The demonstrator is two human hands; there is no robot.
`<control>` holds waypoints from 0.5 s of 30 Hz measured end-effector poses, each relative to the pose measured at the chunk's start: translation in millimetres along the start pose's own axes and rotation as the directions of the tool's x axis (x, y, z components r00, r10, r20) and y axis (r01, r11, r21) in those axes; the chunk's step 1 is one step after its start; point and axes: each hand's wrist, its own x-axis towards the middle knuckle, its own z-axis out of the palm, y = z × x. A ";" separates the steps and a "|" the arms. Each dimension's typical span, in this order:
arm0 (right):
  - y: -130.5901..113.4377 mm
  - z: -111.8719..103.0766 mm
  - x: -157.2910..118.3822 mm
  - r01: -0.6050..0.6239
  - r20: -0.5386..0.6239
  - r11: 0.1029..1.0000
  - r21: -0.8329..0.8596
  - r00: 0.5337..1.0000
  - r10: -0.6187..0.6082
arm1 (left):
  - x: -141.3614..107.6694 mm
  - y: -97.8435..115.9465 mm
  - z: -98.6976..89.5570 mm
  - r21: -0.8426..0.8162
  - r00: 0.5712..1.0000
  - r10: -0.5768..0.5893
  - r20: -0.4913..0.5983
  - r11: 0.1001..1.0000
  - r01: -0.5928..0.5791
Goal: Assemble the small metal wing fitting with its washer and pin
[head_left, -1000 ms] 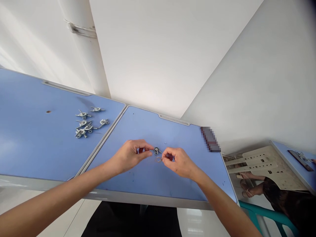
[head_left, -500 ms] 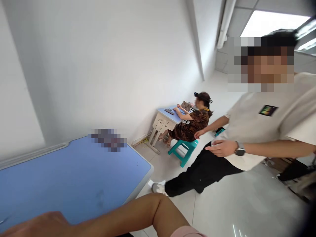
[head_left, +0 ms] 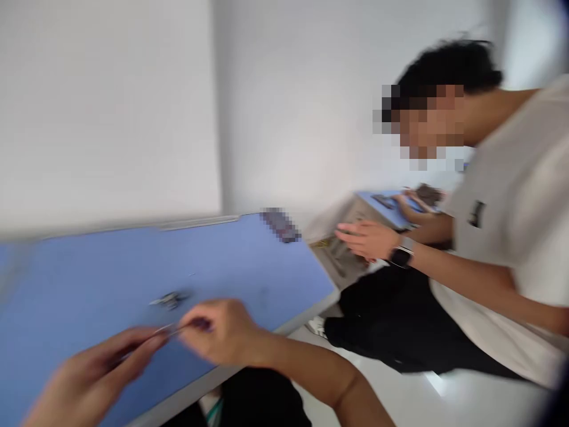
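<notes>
Over the front part of the blue table [head_left: 111,267], my left hand [head_left: 95,370] pinches a thin, shiny piece [head_left: 166,330] between thumb and fingers. My right hand [head_left: 220,332] is closed close to the other end of that piece, its fingers curled round something thin and dark that is blurred. The two hands are nearly touching. Just beyond them a small cluster of metal parts [head_left: 171,299] lies on the table, smeared by motion.
A pixelated dark object [head_left: 281,225] lies at the table's far right corner. A person in a light shirt [head_left: 502,237] leans in at the right, hands near the table's edge. Behind, another person's arms rest at a second blue table [head_left: 373,196].
The view has swung left and down to the table. Both my hands and the metal parts now show. The person at the right has bent forward and looks down.
</notes>
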 end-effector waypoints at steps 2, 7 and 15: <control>12.3 -4.2 9.9 -0.026 -0.039 1.000 0.000 0.999 0.026 | -8.6 -4.9 -16.3 -0.050 0.985 -0.147 -0.093 0.989 0.142; 33.1 -16.0 49.8 -0.004 0.035 0.982 -0.187 0.999 0.010 | 13.1 -15.9 -31.6 0.028 0.953 -0.099 -0.286 0.993 0.111; 27.1 -6.6 83.5 0.091 0.207 0.900 -0.427 0.978 -0.001 | 47.1 -35.4 -26.7 0.211 0.985 0.117 -0.130 0.973 -0.088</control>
